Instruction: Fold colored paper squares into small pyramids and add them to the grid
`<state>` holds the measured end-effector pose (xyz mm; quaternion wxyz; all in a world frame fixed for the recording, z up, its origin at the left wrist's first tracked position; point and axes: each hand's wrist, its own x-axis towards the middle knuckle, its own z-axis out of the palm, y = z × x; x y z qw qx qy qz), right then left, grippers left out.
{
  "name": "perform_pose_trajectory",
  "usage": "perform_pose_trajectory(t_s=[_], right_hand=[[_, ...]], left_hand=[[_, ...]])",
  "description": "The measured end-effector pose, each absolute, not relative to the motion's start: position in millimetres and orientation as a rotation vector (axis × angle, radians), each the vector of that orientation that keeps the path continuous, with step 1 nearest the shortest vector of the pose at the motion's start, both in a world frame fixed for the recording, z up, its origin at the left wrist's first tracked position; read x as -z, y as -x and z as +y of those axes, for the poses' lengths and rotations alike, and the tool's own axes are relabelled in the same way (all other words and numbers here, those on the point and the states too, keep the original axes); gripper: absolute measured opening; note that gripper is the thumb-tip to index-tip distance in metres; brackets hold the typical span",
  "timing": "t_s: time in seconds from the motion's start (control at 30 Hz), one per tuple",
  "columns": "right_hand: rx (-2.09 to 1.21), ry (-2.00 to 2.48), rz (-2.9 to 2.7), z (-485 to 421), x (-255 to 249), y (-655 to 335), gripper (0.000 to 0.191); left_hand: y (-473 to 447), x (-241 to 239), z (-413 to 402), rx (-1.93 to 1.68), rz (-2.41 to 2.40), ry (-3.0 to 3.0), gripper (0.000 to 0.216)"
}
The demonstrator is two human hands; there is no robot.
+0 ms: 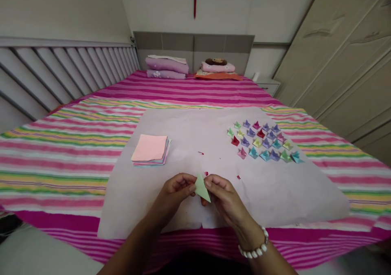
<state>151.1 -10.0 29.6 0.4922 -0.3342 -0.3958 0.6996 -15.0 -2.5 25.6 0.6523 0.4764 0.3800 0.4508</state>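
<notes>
A folded light green sheet of paper [202,188], triangular in outline, is held up between my two hands near the front of a large white sheet. My left hand [177,191] pinches its left edge between thumb and fingers. On the other side, my right hand [224,193] grips the right edge, thumb uppermost; a white beaded bracelet circles that wrist. Left of the hands lies a stack of square coloured papers [150,148], pink on top. Several small folded paper boats [265,143] in many colours stand in rows to the right.
The white sheet [186,132] covers part of a striped bed [76,132]. Small red scraps [238,177] lie beyond the hands. Folded bedding [167,67] sits by the headboard [195,42]. A white slatted rail [61,71] runs along the left, a wardrobe [345,59] along the right.
</notes>
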Motion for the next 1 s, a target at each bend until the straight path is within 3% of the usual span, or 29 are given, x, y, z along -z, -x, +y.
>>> perform_pose_trajectory(t_s=[0.13,0.37,0.5,0.7,1.0], right_hand=[[-1.638,0.832,-1.069,-8,-24,-152,0.019],[-1.522,0.927,-1.146,-5,-20,-148,0.014],[-1.216,1.086,-1.256,-5,-20,-141,0.005],[-0.718,1.171,-1.526,-9,-17,-133,0.016],[-0.776,1.209,-1.491,-6,-16,-133,0.02]], left_hand=[[14,-27,-2,-1.046,0.963,-1.074,0.027],[7,-24,0,-1.142,1.167,-1.306,0.014],[2,-25,-4,-1.214,1.401,-1.539,0.012],[-9,-30,-12,-1.041,1.256,-1.47,0.026],[-3,-20,-4,-1.089,1.3,-1.737,0.019]])
